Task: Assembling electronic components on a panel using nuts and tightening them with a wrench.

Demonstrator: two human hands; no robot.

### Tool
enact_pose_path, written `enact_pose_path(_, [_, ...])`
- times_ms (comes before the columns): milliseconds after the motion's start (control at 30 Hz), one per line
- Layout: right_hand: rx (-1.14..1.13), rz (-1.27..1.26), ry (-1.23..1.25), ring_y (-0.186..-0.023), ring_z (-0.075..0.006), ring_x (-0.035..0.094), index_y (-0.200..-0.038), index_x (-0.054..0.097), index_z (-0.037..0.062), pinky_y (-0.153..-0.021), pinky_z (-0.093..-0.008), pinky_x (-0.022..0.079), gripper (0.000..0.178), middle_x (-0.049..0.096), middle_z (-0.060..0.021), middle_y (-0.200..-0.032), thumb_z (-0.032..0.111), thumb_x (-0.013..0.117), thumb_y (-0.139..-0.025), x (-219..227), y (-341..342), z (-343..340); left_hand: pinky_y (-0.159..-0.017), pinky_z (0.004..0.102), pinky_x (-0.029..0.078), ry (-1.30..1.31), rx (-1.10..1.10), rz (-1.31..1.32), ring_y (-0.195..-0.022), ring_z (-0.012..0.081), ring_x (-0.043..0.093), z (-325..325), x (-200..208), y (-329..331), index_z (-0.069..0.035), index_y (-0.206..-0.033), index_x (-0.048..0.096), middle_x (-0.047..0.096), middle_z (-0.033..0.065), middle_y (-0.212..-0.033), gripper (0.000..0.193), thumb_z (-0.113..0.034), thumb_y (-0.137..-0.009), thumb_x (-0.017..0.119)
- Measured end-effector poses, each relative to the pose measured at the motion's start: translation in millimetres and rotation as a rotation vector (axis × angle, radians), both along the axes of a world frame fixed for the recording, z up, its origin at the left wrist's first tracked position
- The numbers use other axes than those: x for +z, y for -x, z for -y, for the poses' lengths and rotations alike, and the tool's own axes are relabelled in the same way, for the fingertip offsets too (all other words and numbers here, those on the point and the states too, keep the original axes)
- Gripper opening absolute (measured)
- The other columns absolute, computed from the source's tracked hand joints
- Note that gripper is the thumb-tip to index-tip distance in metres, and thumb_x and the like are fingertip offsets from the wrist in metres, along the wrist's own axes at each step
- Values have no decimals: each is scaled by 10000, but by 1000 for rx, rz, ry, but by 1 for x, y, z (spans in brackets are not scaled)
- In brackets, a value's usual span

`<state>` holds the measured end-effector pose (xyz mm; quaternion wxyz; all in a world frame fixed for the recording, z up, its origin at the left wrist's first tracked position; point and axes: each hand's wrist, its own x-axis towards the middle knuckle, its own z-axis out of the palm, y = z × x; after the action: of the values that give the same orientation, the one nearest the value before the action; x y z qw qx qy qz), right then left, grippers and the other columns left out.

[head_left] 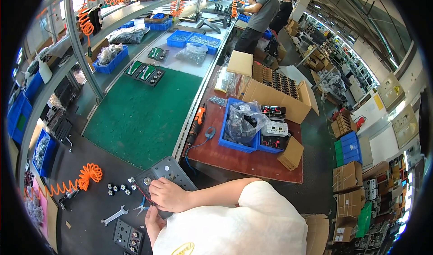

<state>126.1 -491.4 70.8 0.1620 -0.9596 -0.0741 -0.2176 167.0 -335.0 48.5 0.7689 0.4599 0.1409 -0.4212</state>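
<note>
A dark grey metal panel with round holes (177, 177) lies tilted in front of me. My right hand (168, 195) rests over its near end, fingers curled down; what they grip is hidden. Just below, my left hand (154, 222) is closed in a pinch near the panel's edge, on something too small to name. A thin red wire runs beside the fingertips. Left of my hands are blue-handled pliers (142, 206), an open-ended wrench (115, 216) and several small round metal-and-black parts (122, 188). A smaller dark panel with round fittings (128, 236) lies nearer me.
A green conveyor belt (144, 111) runs away ahead, carrying dark panels with green boards (144, 73). An orange power screwdriver (196, 124) lies by the red-brown table (225, 158) with blue bins (237, 147). An orange coiled hose (90, 176) crosses at left. A person (261, 18) stands farther off.
</note>
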Motion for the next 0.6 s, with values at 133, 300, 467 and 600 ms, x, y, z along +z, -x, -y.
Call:
enact_pose_path(133, [-49,38,-16,-968,-236,471,-775,598,45,-800,-350,363,258,544,-80,-916,262,685,-667,-1,2,-3,-573,225,495,-8,42,-6,-726,108,603,4,8,4,-46,-979,572,624,26,-864,221,-190,-840,667])
enact_pose_path(300, [-101,41,-15,-963,-243,471,-761,586,48,-791,-355,361,251,543,-82,-910,260,682,-666,-6,3,-9,-566,215,478,-8,55,-16,-721,74,571,-1,-5,0,-60,-951,567,603,3,-833,205,-182,-830,680])
enact_pose_path(467, [-92,55,0,-962,-244,474,-753,590,53,-788,-364,358,238,542,-83,-904,254,681,-662,-14,2,-10,-539,195,444,-56,85,-84,-688,48,538,3,14,6,-76,-941,560,586,-20,-830,170,-158,-836,666])
enact_pose_path(600, [-88,124,6,-914,-228,468,-697,622,64,-769,-345,362,184,558,-76,-857,241,646,-657,-8,0,-8,-712,351,542,-57,81,-71,-838,163,624,1,7,6,-74,-934,581,627,37,-902,158,-193,-852,643])
